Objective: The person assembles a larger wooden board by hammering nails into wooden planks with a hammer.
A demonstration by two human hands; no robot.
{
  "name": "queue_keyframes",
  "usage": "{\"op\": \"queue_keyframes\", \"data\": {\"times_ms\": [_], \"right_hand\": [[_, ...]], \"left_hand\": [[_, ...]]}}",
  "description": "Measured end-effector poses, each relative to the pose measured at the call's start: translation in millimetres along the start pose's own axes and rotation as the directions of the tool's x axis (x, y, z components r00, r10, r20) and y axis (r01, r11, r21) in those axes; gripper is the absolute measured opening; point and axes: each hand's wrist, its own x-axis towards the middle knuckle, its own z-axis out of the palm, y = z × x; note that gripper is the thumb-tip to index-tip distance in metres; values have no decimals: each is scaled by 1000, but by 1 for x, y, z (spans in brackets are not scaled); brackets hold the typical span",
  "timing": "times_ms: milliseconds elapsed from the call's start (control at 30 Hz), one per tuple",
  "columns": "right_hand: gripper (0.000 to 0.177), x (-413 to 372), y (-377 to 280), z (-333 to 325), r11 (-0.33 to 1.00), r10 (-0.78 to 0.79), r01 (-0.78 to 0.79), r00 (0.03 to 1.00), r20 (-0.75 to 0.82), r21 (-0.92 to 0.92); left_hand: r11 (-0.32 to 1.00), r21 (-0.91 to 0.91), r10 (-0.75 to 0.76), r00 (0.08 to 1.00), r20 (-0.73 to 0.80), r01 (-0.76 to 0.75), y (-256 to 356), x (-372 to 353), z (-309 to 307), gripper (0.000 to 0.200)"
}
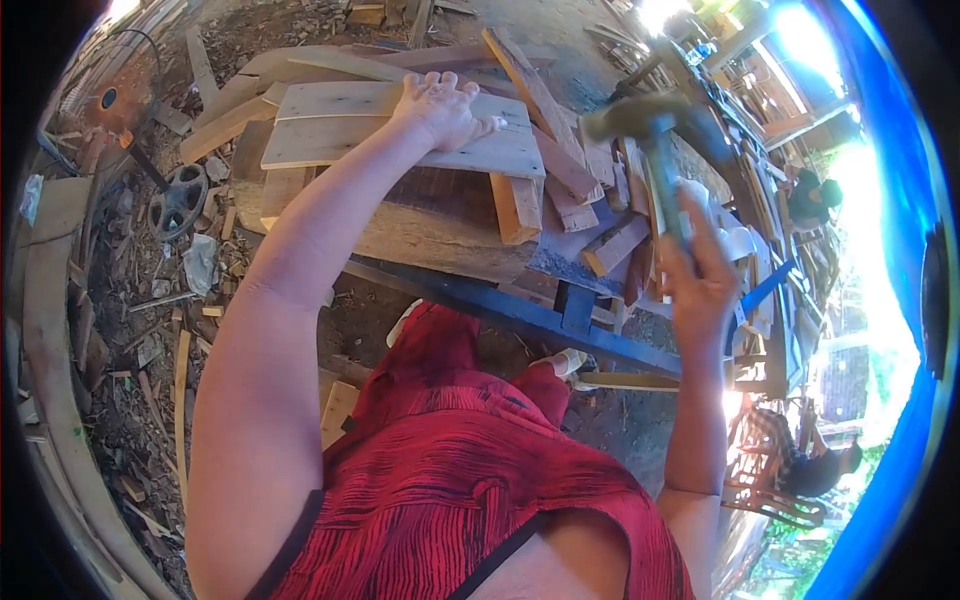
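Observation:
My left hand (442, 112) lies spread on pale nailed planks (335, 130), which rest side by side over wooden blocks (516, 205) on a thick timber (430, 225). Off to the right, my right hand (700, 270) is wrapped round the handle of a hammer (660, 165). The hammer is raised, and its head is smeared by motion, apart from the planks. Dark nail marks dot the planks near their ends.
Offcuts (615, 245) are piled right of the planks, and boards lie behind them. A blue metal beam (500, 305) runs in front of the timber. A handwheel (178, 203) stands at the left among wood scraps. A blue tarp (895, 200) hangs at the far right.

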Motion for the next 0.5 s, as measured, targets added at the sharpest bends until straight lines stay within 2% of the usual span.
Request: {"op": "queue_keyframes", "data": {"times_ms": [33, 100, 133, 200, 267, 333, 367, 400, 433, 500], "right_hand": [[46, 0, -15, -9, 993, 27, -17, 996, -86, 113], [45, 1, -25, -13, 974, 61, -23, 984, -165, 227], [45, 1, -26, -11, 967, -28, 94, 964, -263, 239], [46, 0, -18, -2, 960, -170, 236, 918, -357, 151], [49, -3, 32, 26, 920, -389, 371, 906, -169, -127], [49, -10, 46, 41, 938, -251, 271, 961, 117, -218], [49, -14, 44, 44, 986, 2, 32, 979, 205, -164], [49, -8, 40, 41, 986, -12, 45, 980, 201, -160], [48, -9, 36, 35, 996, 69, -53, 975, 210, -78], [48, -5, 46, 31, 994, -100, 94, 990, 100, 61]], "left_hand": [[1000, 2, 4, 1000, 3, -4, 1, 0, 1, 75], [1000, 3, 5, 1000, -16, -5, 0, 1, 2, 76], [1000, 2, 3, 1000, -14, -3, 0, 0, 2, 76], [1000, 3, 1, 1000, 4, -1, 0, 0, 0, 76], [1000, 2, 4, 1000, -16, -4, -2, 1, 2, 76], [1000, 8, 23, 999, -32, -23, 0, 1, 8, 76], [999, 14, 31, 999, -31, -31, 1, 1, 8, 76], [1000, 16, 22, 999, -37, -22, -1, 0, 5, 77], [999, 23, 34, 999, -30, -33, 2, -4, 6, 77], [1000, 23, 2, 1000, -12, -2, 4, -3, -3, 75]]}}
